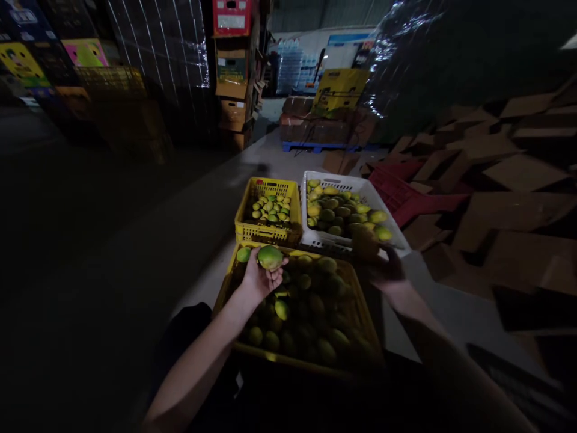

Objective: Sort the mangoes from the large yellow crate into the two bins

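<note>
The left hand's (262, 278) fingers clasp a green fruit (270, 257) near the front yellow crate's (274, 358) far-left corner. The right hand's (391, 273) fingers grip a shadowed fruit (364, 243) at the white crate's (378, 199) near edge.

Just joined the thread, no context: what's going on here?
A person's left hand holds a green fruit over the near yellow crate, which contains more fruit. The right hand, in shadow, seems to hold another fruit by the near edge of the white crate. That crate and the smaller yellow crate beyond contain fruit too.
</note>
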`<state>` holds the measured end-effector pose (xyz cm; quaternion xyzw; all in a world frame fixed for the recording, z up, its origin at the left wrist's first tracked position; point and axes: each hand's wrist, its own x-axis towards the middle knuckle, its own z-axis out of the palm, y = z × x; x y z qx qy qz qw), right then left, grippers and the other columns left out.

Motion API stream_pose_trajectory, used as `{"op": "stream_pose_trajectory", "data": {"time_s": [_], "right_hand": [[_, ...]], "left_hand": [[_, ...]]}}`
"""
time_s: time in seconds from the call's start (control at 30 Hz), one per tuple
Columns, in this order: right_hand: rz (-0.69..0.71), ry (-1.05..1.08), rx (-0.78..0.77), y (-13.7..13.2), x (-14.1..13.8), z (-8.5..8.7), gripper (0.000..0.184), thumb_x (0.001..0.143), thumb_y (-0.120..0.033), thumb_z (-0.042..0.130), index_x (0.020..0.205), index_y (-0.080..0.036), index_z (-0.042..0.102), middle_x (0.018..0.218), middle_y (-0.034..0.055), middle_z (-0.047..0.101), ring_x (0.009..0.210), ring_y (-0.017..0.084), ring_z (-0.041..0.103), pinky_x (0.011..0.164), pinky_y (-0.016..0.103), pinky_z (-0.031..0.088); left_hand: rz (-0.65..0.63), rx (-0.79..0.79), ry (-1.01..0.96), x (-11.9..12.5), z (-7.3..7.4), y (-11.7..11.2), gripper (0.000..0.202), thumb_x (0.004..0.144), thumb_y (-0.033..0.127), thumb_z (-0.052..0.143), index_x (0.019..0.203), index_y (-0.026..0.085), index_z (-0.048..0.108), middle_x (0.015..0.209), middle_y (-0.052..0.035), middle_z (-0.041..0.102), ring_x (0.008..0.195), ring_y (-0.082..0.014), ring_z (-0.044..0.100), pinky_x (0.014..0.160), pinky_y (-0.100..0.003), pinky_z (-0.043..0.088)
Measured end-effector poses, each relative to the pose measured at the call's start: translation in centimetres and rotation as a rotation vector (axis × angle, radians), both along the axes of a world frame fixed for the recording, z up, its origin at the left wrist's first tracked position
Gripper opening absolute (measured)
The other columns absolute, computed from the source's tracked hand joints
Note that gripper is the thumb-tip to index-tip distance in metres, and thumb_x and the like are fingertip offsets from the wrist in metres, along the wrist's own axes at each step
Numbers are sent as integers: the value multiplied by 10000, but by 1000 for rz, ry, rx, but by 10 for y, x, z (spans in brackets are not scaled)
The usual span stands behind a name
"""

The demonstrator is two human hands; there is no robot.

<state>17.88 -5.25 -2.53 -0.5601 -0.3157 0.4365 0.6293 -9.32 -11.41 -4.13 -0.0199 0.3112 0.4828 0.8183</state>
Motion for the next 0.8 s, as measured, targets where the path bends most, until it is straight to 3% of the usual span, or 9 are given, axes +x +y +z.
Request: {"op": "stream_pose_trajectory", "data": {"time_s": [0.1,0.17,0.23,0.33,0.47,0.57,0.67,0.8], "right_hand": [[217,306,-50,-13,-4,30,270,771,-382,532,829,-171,691,783,100,702,704,205,640,622,373,505],[271,464,-10,-26,-13,37,237,764,-377,555,883,-218,683,800,50,710,721,184,642,641,351,523],[289,496,17,-39,-26,29,233,716,-371,618,895,-237,684,818,30,711,725,175,649,639,335,528],[333,418,-1,-55,-50,1,327,544,-368,756,825,-216,688,765,31,699,613,170,624,539,308,517],[564,153,-54,-73,-76,-28,366,497,-327,818,800,-193,663,680,20,657,510,149,567,431,263,449],[646,60,-39,-81,-88,-28,381,546,-289,814,875,-205,642,736,4,643,600,156,589,481,250,467],[632,42,-25,-81,-94,-23,407,579,-309,809,923,-196,623,744,-6,626,641,151,581,525,249,481],[628,59,43,-73,-97,-20,385,607,-335,796,920,-198,619,773,-10,644,671,150,587,561,251,481]], "left_hand": [[-11,58,-41,7,0,-5,551,844,544,353,926,58,599,639,-71,615,389,-64,405,335,-160,301],[-21,77,-66,9,-2,-7,546,839,542,348,901,61,599,610,-57,584,372,-52,353,316,-153,237],[-16,79,-73,10,-3,-10,530,835,534,358,892,63,594,606,-55,567,375,-47,334,316,-150,226],[17,65,-50,9,-3,-16,508,837,534,367,888,75,577,631,-57,564,385,-41,337,321,-143,242],[87,50,52,10,4,-20,417,846,505,406,853,113,547,559,-9,492,401,-61,383,338,-145,300],[168,71,197,12,9,-18,327,864,437,436,870,130,545,546,7,486,415,-67,426,383,-148,375],[208,146,301,17,9,-13,315,854,428,456,909,131,547,614,-6,548,442,-66,482,428,-153,412],[86,365,471,26,3,-9,328,772,432,551,920,142,511,640,-1,569,468,-89,527,449,-188,406]]}}
